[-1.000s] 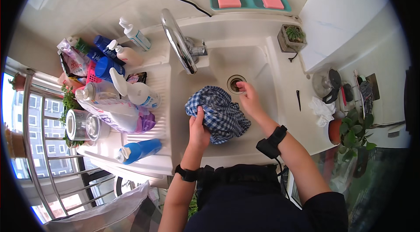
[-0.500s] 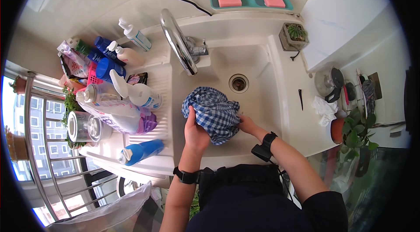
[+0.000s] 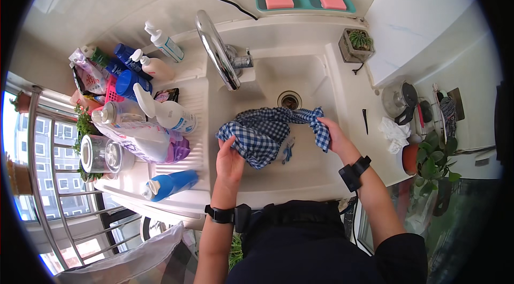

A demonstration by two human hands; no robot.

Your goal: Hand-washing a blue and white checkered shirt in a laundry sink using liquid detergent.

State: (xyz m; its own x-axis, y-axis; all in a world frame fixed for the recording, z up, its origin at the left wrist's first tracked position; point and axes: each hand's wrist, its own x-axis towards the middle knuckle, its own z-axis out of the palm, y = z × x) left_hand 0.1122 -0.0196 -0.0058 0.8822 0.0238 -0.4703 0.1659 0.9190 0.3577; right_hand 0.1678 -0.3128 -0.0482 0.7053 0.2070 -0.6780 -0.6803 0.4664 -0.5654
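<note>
Checked cloth (image 3: pixel 256 137) held in sink basin (image 3: pixel 318 171); bunched side clasped by left fingers (image 3: pixel 228 145), partly hidden; narrow end pinched by right fingers (image 3: pixel 328 124). Judged soft, light, unbreakable; best gripped by gathered folds.

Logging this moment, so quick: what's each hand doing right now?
Left hand: holding the bunched left side of the checked cloth, thumb on top.
Right hand: holding the cloth's narrow right end.
</note>
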